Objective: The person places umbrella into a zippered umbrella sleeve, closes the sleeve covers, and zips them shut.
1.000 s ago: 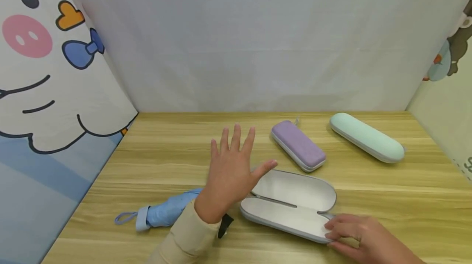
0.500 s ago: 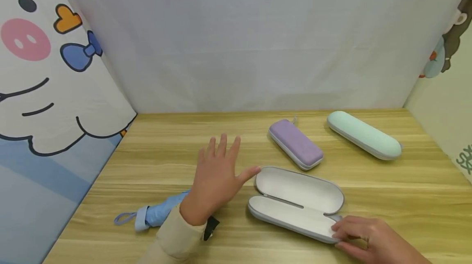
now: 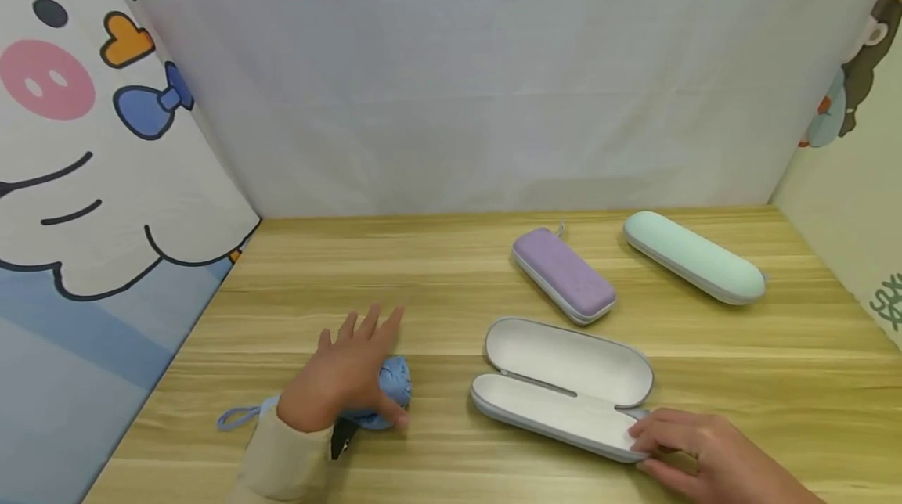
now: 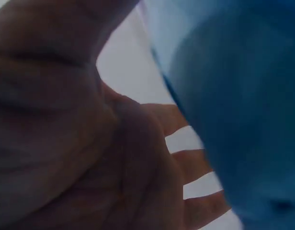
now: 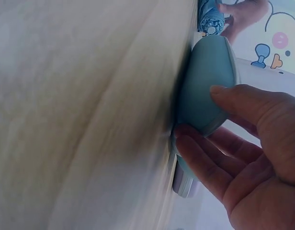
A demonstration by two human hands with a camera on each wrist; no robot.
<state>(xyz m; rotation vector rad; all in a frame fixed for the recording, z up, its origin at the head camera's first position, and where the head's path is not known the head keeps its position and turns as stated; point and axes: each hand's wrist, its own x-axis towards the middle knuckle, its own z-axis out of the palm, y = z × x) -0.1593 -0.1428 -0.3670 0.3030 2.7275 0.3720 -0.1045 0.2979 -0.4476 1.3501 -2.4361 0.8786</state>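
Observation:
A folded blue umbrella (image 3: pixel 396 380) lies at the left of the table, its wrist loop and a black part peeking out. My left hand (image 3: pixel 338 379) hovers right over it, fingers spread and thumb on the near side; the palm hides the umbrella's middle. In the left wrist view the umbrella (image 4: pixel 233 96) fills the right side, beyond the palm. An opened glasses case (image 3: pixel 535 410) with a white lining lies to the right. At its right end my right hand (image 3: pixel 705 453) pinches it, thumb on the outside of the case (image 5: pixel 205 81) in the right wrist view.
Behind the opened case lies a closed purple case (image 3: pixel 564 273), with a closed mint-green case (image 3: pixel 694 257) at the back right. A white cloth (image 3: pixel 451 97) rises behind the wooden table (image 3: pixel 317 269). Cartoon-printed fabric (image 3: pixel 141 191) borders the left side.
My left hand has moved left and down from near the opened case to over the umbrella. The right hand keeps its pinch on the glasses case, and the view has shifted slightly.

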